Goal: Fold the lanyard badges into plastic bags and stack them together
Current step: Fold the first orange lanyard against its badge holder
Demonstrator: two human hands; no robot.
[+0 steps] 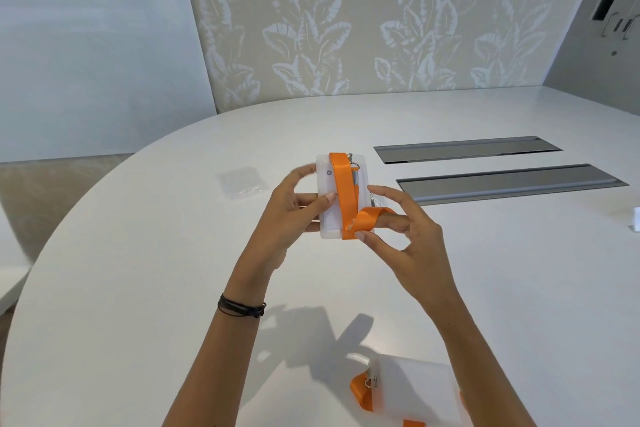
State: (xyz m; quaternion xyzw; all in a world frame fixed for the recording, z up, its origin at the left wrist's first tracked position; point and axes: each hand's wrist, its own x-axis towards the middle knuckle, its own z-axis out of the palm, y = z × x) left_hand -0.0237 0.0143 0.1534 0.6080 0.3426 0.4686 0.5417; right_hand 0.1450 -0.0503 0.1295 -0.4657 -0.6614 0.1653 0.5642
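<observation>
Head view shows me mid-wrap on 1 badge, lifted clear of the white table (pixel 138 270). My left hand (pixel 294 204) pinches the frosted badge holder (pixel 327 196) along its left edge, thumb on the front face and fingers behind. My right hand (pixel 398 236) has the orange lanyard (pixel 341 191) looped over its middle fingers, with thumb and forefinger closing near the holder's lower right corner. The strap runs down the face of the holder from its top edge, where a metal clip shows, and a loose loop of it is left at the bottom.

I judge this to be the folding step, not yet the bagging. The next move calls for me to lay that last loop flat against the holder and trap it under my left thumb, so the bundle stays tight when my right hand lets go to fetch a bag.

The clear plastic bag (pixel 242 181) lies flat on the table, well apart to the left of the hands; I cannot tell whether anything is in it. At the near edge, a second badge holder (pixel 419 388) with orange strap lies on the table; I cannot tell if it is bagged. 2 metal cable trays (pixel 485 149) sit recessed in the table to the right, lids shut.
</observation>
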